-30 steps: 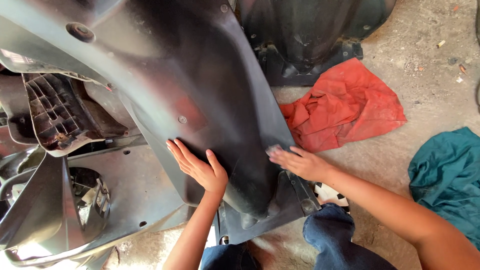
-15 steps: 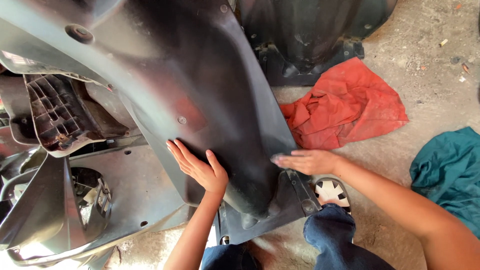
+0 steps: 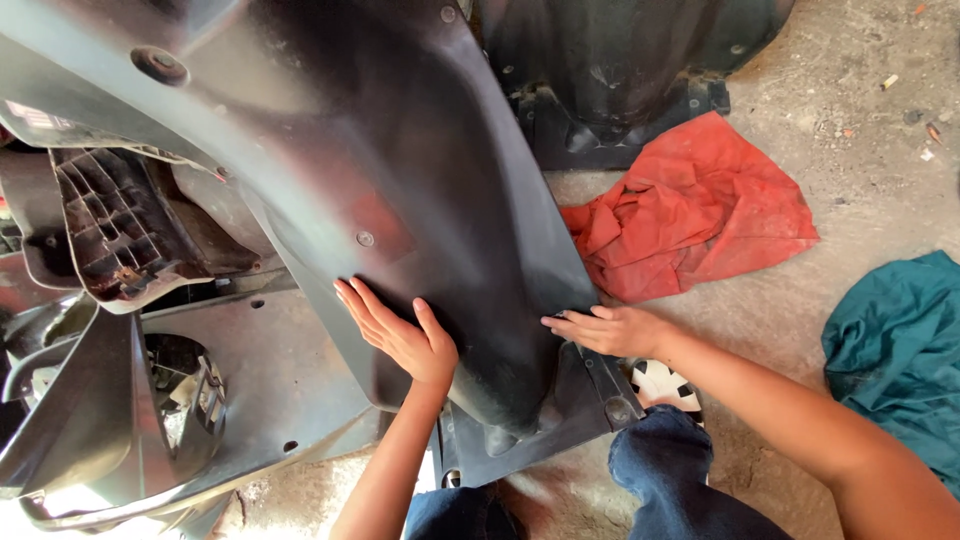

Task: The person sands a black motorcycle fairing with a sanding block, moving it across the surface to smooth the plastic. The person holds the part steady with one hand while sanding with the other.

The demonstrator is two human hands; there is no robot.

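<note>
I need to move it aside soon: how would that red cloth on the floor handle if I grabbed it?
The red cloth lies crumpled in soft folds, so it would likely go floppy and drape when lifted. It looks thin, so probably light. Pushed across the rough concrete floor, it would probably bunch up rather than slide.

A crumpled red cloth (image 3: 695, 210) lies near a teal cloth (image 3: 895, 350) (both on concrete).

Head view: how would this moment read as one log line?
left hand: flat on black plastic panel | right hand: at panel's right edge | red cloth, teal cloth: on floor
</note>
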